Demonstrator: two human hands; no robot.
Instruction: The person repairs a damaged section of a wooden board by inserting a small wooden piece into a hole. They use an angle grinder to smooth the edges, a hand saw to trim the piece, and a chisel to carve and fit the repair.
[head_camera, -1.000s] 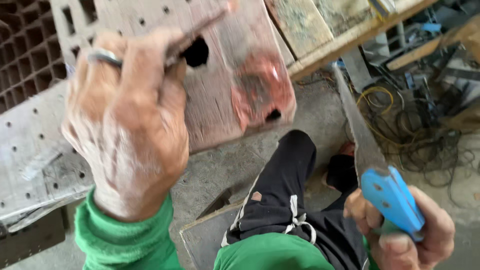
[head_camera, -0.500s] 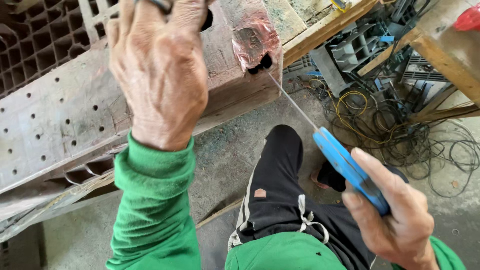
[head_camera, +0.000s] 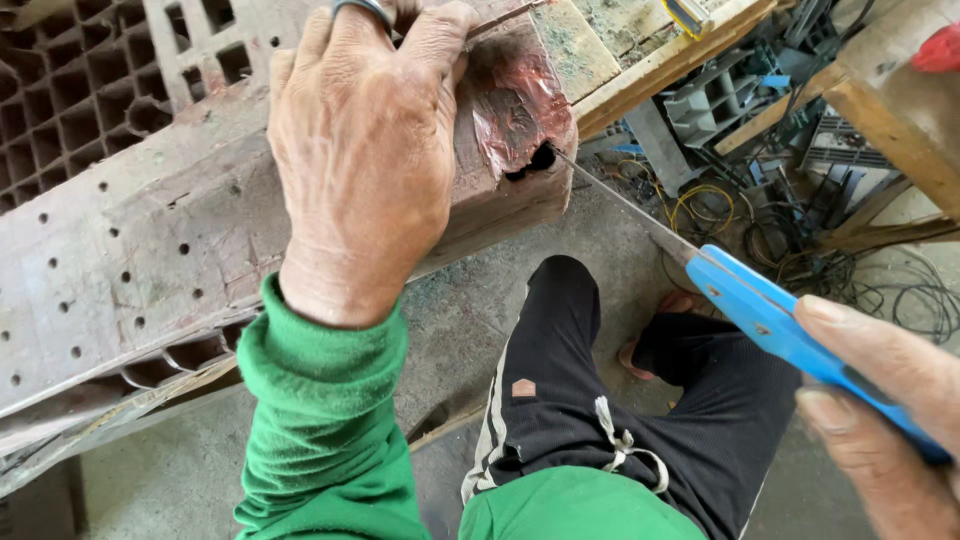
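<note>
- A weathered wooden block (head_camera: 500, 130), its end smeared with red paint and pierced by a dark hole, lay on a perforated, rust-stained worktop (head_camera: 120, 260) at upper centre.
- The left hand (head_camera: 365, 150) pressed flat on top of the block, fingers (head_camera: 440, 40) curled over its far edge, a metal ring on one finger; a green sleeve (head_camera: 320, 420) covered the forearm.
- A thin saw blade (head_camera: 630, 215) ran from the hole in the block's end down to the right, meeting a blue handle (head_camera: 770, 315).
- The right hand (head_camera: 890, 400) was wrapped closed around that blue handle at the lower right edge, partly cut off by the frame.
- Below the block, the person's knee in black trousers (head_camera: 590, 400) with a white drawstring sat over a grey concrete floor (head_camera: 460, 330).
- Behind the blade, tangled wires (head_camera: 800, 240), grey plastic parts and wooden beams (head_camera: 890, 120) crowded the floor at right.
- A dark plastic grid crate (head_camera: 70, 90) lay beyond the worktop at upper left.
</note>
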